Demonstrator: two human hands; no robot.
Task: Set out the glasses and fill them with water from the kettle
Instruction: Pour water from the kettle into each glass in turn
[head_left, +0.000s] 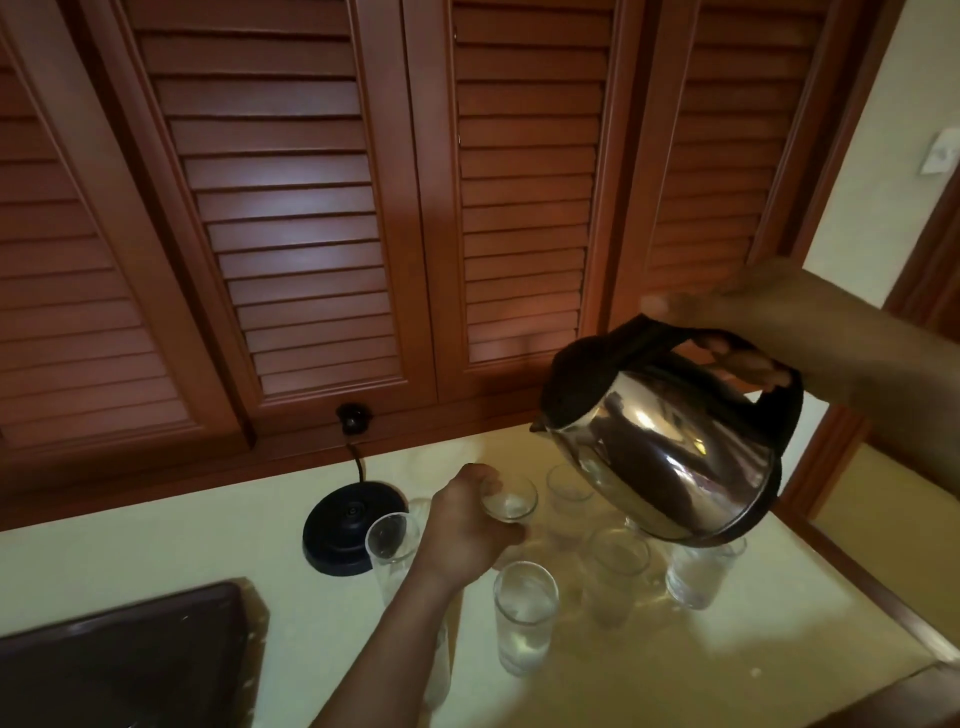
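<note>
My right hand (748, 358) grips the black handle of a shiny steel kettle (670, 457), held in the air and tilted, spout toward the left, above the glasses. My left hand (462, 525) is wrapped around a clear glass (511, 501) standing on the cream counter (156, 551). Several more clear glasses stand around it: one in front holding water (524, 618), one at the left (392, 540), one behind (569, 486), one in the middle (618, 566) and one partly under the kettle (696, 577).
The kettle's black base (345, 530) sits left of the glasses, its cord running up to a wall socket (353, 415). A dark tray (119, 660) lies at the lower left. Wooden louvred cabinet doors (291, 208) rise behind the counter. The counter's wooden edge (852, 577) runs along the right.
</note>
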